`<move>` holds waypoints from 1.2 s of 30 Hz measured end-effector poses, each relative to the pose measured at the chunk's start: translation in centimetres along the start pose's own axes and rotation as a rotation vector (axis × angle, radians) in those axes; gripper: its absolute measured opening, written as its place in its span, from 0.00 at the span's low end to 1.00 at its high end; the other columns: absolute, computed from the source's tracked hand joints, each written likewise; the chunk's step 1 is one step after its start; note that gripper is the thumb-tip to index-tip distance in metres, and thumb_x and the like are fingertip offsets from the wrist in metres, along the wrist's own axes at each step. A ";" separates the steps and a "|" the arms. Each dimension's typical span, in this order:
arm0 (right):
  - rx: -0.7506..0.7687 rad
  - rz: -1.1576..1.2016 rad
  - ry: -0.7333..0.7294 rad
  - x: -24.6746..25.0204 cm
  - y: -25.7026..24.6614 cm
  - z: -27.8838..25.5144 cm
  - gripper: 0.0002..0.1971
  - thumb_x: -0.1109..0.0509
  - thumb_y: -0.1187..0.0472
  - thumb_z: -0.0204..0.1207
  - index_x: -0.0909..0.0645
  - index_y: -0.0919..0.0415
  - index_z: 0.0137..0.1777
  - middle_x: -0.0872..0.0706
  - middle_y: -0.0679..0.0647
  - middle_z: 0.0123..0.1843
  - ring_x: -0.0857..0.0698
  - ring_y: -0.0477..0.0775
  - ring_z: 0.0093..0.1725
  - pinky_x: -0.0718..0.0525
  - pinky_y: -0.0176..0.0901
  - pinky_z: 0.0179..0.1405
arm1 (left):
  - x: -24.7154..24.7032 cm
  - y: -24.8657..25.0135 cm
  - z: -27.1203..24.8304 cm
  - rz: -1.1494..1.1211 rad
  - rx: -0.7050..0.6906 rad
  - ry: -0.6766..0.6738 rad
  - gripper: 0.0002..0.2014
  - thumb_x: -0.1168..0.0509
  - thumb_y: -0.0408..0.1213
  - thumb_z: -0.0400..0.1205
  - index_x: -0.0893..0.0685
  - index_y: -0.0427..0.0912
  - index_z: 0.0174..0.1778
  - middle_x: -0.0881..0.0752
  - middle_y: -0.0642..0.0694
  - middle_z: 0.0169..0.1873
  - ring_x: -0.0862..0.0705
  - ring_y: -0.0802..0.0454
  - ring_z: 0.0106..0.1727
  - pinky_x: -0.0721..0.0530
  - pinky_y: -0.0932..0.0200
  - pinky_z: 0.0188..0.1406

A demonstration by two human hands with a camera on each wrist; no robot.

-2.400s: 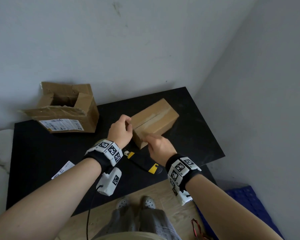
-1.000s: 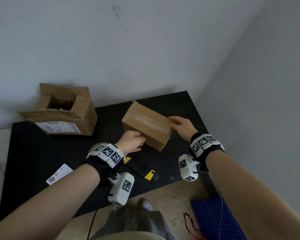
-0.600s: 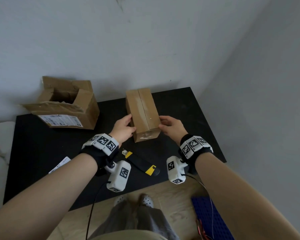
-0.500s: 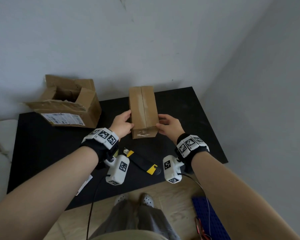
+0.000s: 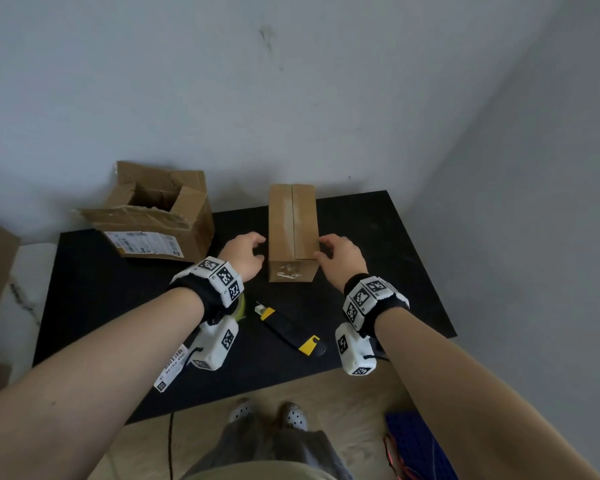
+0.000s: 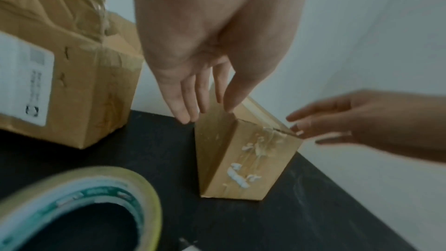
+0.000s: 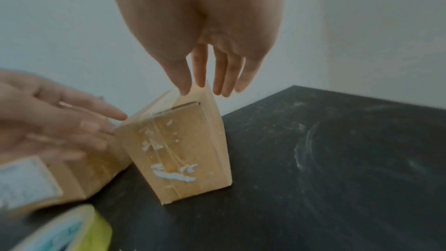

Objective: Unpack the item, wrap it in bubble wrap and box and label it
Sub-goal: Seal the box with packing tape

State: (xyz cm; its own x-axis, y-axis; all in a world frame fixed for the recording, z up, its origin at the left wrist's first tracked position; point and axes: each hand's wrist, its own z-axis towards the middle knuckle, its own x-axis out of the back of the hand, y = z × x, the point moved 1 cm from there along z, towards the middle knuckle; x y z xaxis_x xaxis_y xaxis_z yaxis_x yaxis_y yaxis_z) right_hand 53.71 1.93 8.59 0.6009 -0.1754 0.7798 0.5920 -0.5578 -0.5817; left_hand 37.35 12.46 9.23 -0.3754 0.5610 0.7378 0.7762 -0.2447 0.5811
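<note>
A small closed cardboard box (image 5: 293,233) lies lengthwise on the black table (image 5: 378,271), its taped seam on top and a scuffed end face (image 6: 246,161) (image 7: 178,157) toward me. My left hand (image 5: 248,252) (image 6: 205,106) hovers at the box's left side with straight fingers, just off the cardboard. My right hand (image 5: 340,252) (image 7: 205,83) is at the right side, fingers straight, its fingertips at the top right edge. Neither hand grips anything.
An opened, torn cardboard box (image 5: 160,216) with a shipping label stands at the back left. A yellow-and-black utility knife (image 5: 291,332) lies near the front edge. A tape roll (image 6: 79,207) sits under my left wrist, and a white label sheet (image 5: 172,367) lies beside it.
The small box was turned from a diagonal to pointing straight away from me and set down. Both hands have let go of it and their fingers have straightened.
</note>
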 end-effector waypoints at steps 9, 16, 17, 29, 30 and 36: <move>0.558 -0.393 0.151 -1.5 -2.5 -3.1 0.08 0.32 0.62 0.77 0.16 0.65 0.50 0.15 0.59 0.50 0.16 0.60 0.46 0.16 0.52 0.46 | 2.0 -3.7 -3.7 0.344 -0.061 -0.095 0.15 0.39 0.36 0.83 0.21 0.47 0.66 0.18 0.46 0.62 0.19 0.49 0.62 0.20 0.52 0.61; 0.571 -0.520 -0.073 -6.3 -3.0 -6.0 0.10 0.34 0.64 0.77 0.17 0.65 0.56 0.17 0.62 0.56 0.18 0.64 0.56 0.21 0.51 0.52 | 0.5 -7.3 -5.6 0.355 -0.029 -0.212 0.14 0.39 0.37 0.83 0.19 0.50 0.65 0.17 0.47 0.61 0.18 0.49 0.60 0.19 0.50 0.61; 0.549 -0.537 -0.131 -6.9 -3.0 -6.3 0.12 0.36 0.63 0.79 0.19 0.63 0.60 0.19 0.61 0.60 0.20 0.63 0.59 0.23 0.51 0.56 | 0.1 -7.8 -5.8 0.356 -0.028 -0.226 0.15 0.39 0.37 0.83 0.20 0.50 0.65 0.18 0.47 0.63 0.19 0.49 0.62 0.20 0.51 0.63; 0.329 -0.534 -0.376 -12.5 -2.8 -7.1 0.16 0.41 0.60 0.82 0.23 0.61 0.67 0.23 0.58 0.65 0.23 0.59 0.63 0.23 0.50 0.61 | -3.6 -12.6 -5.7 0.605 -0.249 -0.224 0.15 0.39 0.33 0.81 0.21 0.46 0.63 0.19 0.46 0.58 0.23 0.47 0.63 0.35 0.52 0.74; 0.308 -0.524 -0.385 -12.6 -2.8 -7.0 0.16 0.41 0.60 0.82 0.23 0.61 0.67 0.24 0.58 0.65 0.23 0.59 0.64 0.23 0.51 0.62 | -3.6 -12.7 -5.6 0.613 -0.261 -0.214 0.14 0.39 0.32 0.81 0.21 0.46 0.62 0.19 0.47 0.57 0.24 0.47 0.64 0.39 0.53 0.76; 0.165 -0.276 -0.387 -12.5 -3.8 -6.5 0.17 0.37 0.56 0.82 0.25 0.59 0.68 0.24 0.57 0.67 0.22 0.59 0.65 0.21 0.53 0.62 | -2.8 -13.6 -5.5 0.359 -0.309 -0.198 0.08 0.38 0.34 0.81 0.18 0.43 0.55 0.16 0.46 0.52 0.22 0.46 0.60 0.33 0.52 0.72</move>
State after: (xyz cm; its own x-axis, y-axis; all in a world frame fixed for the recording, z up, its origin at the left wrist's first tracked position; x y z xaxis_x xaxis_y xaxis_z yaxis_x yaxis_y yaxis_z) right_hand 40.50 0.98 2.52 0.5464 0.2923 0.7849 0.8154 -0.3999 -0.4186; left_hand 25.07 9.91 1.14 0.0141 0.5306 0.8475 0.6411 -0.6552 0.3996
